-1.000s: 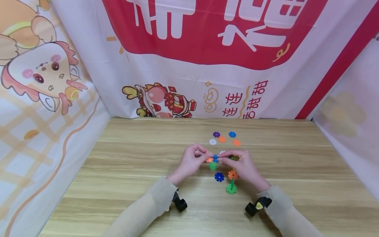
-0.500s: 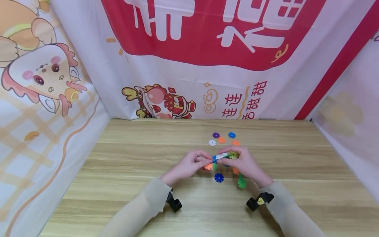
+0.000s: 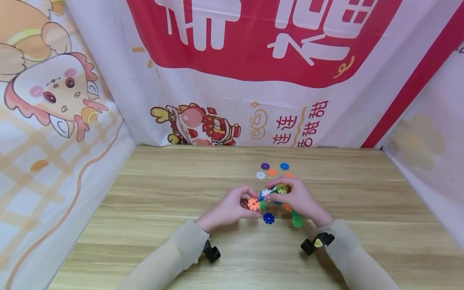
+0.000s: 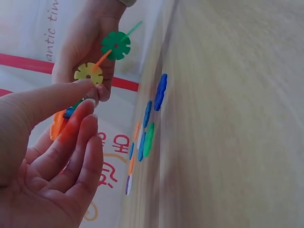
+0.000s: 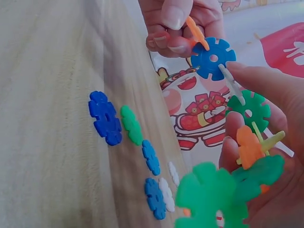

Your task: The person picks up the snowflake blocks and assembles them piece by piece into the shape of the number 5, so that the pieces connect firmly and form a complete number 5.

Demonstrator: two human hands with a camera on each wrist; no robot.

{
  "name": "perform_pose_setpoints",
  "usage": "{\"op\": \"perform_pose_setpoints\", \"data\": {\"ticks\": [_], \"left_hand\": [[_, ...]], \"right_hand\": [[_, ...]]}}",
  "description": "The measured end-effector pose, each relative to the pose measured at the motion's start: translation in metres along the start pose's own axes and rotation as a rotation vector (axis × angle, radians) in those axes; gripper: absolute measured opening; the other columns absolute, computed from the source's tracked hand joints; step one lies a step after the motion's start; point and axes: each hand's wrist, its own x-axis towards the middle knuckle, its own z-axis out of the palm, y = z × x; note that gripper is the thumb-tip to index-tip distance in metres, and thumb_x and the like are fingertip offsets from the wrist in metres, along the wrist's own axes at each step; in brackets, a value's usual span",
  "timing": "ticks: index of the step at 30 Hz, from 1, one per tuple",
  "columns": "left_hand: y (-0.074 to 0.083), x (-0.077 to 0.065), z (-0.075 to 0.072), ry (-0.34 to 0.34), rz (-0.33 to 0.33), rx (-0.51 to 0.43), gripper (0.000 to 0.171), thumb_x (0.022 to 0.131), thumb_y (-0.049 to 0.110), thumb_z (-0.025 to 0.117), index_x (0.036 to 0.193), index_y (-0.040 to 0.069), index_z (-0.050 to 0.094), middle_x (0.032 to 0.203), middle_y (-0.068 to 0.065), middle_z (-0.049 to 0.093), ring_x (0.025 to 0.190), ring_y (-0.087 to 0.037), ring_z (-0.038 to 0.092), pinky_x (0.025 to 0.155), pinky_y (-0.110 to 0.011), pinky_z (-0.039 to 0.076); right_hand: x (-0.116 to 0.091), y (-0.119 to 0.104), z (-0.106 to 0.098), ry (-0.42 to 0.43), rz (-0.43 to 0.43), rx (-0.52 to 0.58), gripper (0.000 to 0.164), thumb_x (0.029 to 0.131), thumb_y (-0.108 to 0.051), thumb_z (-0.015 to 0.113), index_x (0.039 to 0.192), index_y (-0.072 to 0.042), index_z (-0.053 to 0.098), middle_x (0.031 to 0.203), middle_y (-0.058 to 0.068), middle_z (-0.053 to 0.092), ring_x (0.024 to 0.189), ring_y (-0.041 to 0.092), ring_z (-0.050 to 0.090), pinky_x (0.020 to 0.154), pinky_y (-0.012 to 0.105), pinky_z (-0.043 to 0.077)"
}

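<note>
My right hand (image 3: 299, 197) pinches a chain of slotted plastic snowflake discs by its white disc (image 5: 232, 84). Hanging on my right palm's side are a green disc (image 5: 249, 111), a yellow disc (image 4: 89, 73), an orange disc and more green discs. Toward my left hand the chain carries a blue disc (image 5: 213, 58), with an orange end disc (image 3: 253, 204) slotted into it. My left hand (image 3: 232, 205) is at that orange disc, its thumb apart from the fingers, which lie close beside it. Part of the chain is hidden behind my right fingers.
Loose discs lie on the wooden table (image 3: 163, 201): a dark blue disc (image 3: 268, 218) nearest me, a green disc (image 5: 131, 125) beyond it. Farther back are a purple disc (image 3: 265, 166), a blue disc (image 3: 284, 166), a white disc (image 3: 260, 175) and an orange disc (image 3: 272, 172).
My right hand has turned, swinging the chain's green tail right. The left thumb has come away from the fingers, and the orange end disc now faces the head camera.
</note>
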Motion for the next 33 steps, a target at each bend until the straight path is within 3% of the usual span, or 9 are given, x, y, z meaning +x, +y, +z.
{"op": "perform_pose_setpoints", "data": {"ticks": [4, 10, 15, 23, 29, 33], "left_hand": [[0.002, 0.000, 0.000, 0.032, 0.002, 0.050, 0.037, 0.079, 0.014, 0.090, 0.106, 0.016, 0.066, 0.098, 0.005, 0.069, 0.087, -0.015, 0.067, 0.077, -0.031, 0.057], [0.001, -0.004, 0.001, 0.092, 0.038, 0.071, 0.034, 0.075, 0.023, 0.093, 0.098, 0.020, 0.068, 0.096, 0.005, 0.069, 0.085, -0.016, 0.066, 0.075, -0.032, 0.057], [0.000, -0.007, 0.001, 0.142, 0.048, 0.064, 0.035, 0.073, 0.033, 0.094, 0.095, 0.022, 0.069, 0.095, 0.007, 0.070, 0.085, -0.016, 0.066, 0.076, -0.033, 0.056], [-0.004, -0.012, -0.006, 0.236, 0.016, 0.061, 0.038, 0.071, 0.033, 0.095, 0.096, 0.022, 0.069, 0.094, 0.006, 0.070, 0.086, -0.017, 0.066, 0.078, -0.038, 0.056], [-0.004, -0.015, -0.013, 0.322, -0.001, 0.064, 0.038, 0.071, 0.031, 0.095, 0.097, 0.020, 0.070, 0.095, 0.005, 0.069, 0.087, -0.017, 0.065, 0.078, -0.037, 0.057], [-0.003, -0.017, -0.016, 0.368, 0.008, 0.060, 0.039, 0.071, 0.028, 0.096, 0.098, 0.017, 0.070, 0.095, 0.004, 0.070, 0.088, -0.018, 0.065, 0.079, -0.037, 0.056]], "right_hand": [[0.002, -0.003, 0.000, -0.013, -0.020, -0.027, 0.031, 0.083, -0.034, 0.087, 0.110, -0.021, 0.077, 0.117, -0.001, 0.068, 0.107, 0.026, 0.058, 0.081, 0.041, 0.053], [0.009, -0.006, 0.000, -0.021, -0.069, -0.061, 0.037, 0.086, -0.033, 0.085, 0.119, -0.022, 0.073, 0.121, -0.002, 0.067, 0.085, 0.025, 0.056, 0.068, 0.031, 0.047], [0.013, -0.008, -0.002, -0.023, -0.083, -0.068, 0.042, 0.087, -0.032, 0.084, 0.125, -0.018, 0.071, 0.122, -0.004, 0.067, 0.076, 0.024, 0.053, 0.065, 0.030, 0.045], [0.012, -0.005, -0.019, 0.036, -0.018, -0.008, 0.043, 0.092, -0.030, 0.079, 0.128, -0.011, 0.068, 0.127, 0.007, 0.066, 0.099, 0.026, 0.066, 0.081, 0.037, 0.058], [0.006, 0.006, -0.035, 0.075, 0.073, -0.056, 0.049, 0.093, -0.044, 0.075, 0.129, -0.012, 0.068, 0.129, 0.007, 0.066, 0.107, 0.026, 0.065, 0.089, 0.042, 0.055], [0.002, 0.018, -0.044, 0.089, 0.094, -0.113, 0.048, 0.100, -0.043, 0.066, 0.132, -0.007, 0.065, 0.130, 0.011, 0.065, 0.114, 0.029, 0.063, 0.094, 0.044, 0.054]]}}
